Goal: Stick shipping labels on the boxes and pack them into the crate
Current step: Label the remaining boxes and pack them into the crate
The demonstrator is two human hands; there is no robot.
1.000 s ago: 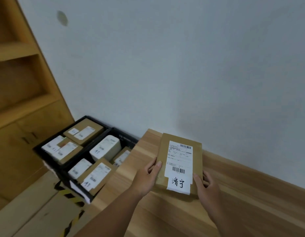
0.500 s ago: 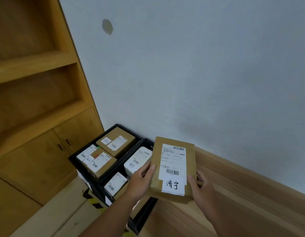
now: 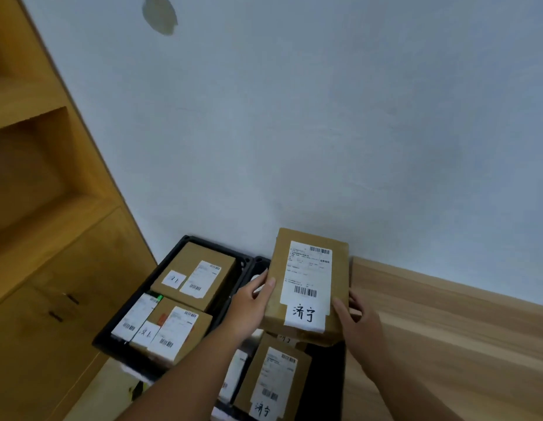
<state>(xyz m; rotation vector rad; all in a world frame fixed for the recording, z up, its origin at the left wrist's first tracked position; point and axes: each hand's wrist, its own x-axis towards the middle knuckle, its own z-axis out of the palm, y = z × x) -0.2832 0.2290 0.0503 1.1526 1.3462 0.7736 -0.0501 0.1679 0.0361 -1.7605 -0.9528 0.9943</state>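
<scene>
I hold a flat brown cardboard box [image 3: 276,299] in the air with both hands. A white shipping label [image 3: 306,278] with barcodes and a handwritten tag covers its top. My left hand [image 3: 252,305] grips its left edge, thumb on top. My right hand [image 3: 355,320] grips its right edge. The box hangs above the right black crate [image 3: 328,375], which holds another labelled brown box [image 3: 273,381]. The left black crate [image 3: 176,247] holds several labelled boxes.
A wooden table [image 3: 446,344] runs along the right, touching the right crate. A wooden cabinet with shelves and doors [image 3: 36,238] stands at the left. A pale wall [image 3: 294,117] lies behind. Floor with yellow-black tape [image 3: 136,390] shows below the crates.
Both hands have carried the labelled box leftward off the table to above the right crate. The view has swung left and down toward the crates.
</scene>
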